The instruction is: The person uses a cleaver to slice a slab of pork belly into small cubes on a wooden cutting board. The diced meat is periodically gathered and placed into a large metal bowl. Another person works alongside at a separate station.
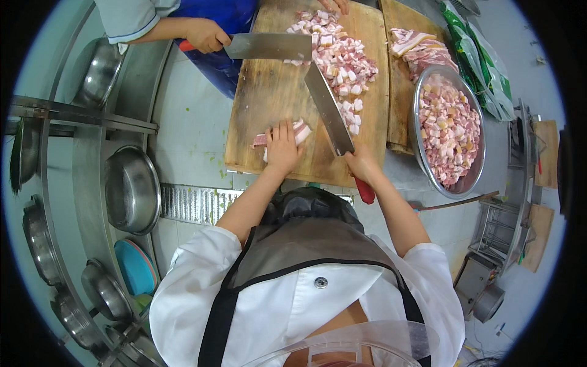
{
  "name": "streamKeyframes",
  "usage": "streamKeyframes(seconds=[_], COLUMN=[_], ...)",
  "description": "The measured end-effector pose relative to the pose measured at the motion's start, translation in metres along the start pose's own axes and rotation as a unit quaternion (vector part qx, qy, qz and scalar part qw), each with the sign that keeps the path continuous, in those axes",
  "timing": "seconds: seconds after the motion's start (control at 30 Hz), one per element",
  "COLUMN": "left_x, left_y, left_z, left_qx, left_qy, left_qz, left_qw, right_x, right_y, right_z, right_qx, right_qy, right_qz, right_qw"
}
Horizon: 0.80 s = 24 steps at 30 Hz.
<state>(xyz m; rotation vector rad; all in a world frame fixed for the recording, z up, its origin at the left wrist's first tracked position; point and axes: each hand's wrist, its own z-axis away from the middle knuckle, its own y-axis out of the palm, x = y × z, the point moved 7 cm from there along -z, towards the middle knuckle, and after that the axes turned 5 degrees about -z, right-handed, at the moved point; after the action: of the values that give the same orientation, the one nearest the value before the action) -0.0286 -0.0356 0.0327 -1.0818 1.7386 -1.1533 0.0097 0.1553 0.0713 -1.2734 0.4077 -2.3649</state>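
My left hand (283, 147) rests on a strip of pork belly (301, 131) at the near edge of the wooden chopping board (263, 98). Its fingers are stretched out over the meat. With my right hand (362, 165) I grip a cleaver (330, 110) by its red handle; the blade points up and away to the left, beside a pile of diced pork (342, 58). Across the board, a co-worker's hand (210, 35) holds a second cleaver (269, 46), its blade reaching the pile and close to my blade's tip. The co-worker's other hand (335, 5) is at the far edge.
A metal basin (418, 131) full of diced pork stands at the right. Behind it, pork slices (422, 52) lie on a second board (397, 110), beside a green and white plastic bag (483, 67). Metal bowls (131, 189) fill the rack at left; a drain grate (199, 203) runs across the floor.
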Motion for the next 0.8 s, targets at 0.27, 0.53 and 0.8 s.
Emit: streamKeyframes(seconds=[0.27,0.53,0.8], left_x=[-0.001,-0.001,-0.002], left_y=[0.008,0.015,0.02], left_z=[-0.001,-0.002,-0.002], left_qx=[0.053,0.064,0.072], left_qy=[0.007,-0.001,-0.001], left_qz=[-0.002,-0.036,-0.026], left_qw=[0.999,0.997,0.997], right_x=[0.033,0.007,0.033], right_y=[0.03,0.011,0.042], right_z=[0.028,0.046,0.0], right_qx=[-0.015,0.087,0.064], right_qy=[-0.129,0.009,-0.021], right_qz=[0.189,0.22,0.256], right_qw=[0.973,0.972,0.964])
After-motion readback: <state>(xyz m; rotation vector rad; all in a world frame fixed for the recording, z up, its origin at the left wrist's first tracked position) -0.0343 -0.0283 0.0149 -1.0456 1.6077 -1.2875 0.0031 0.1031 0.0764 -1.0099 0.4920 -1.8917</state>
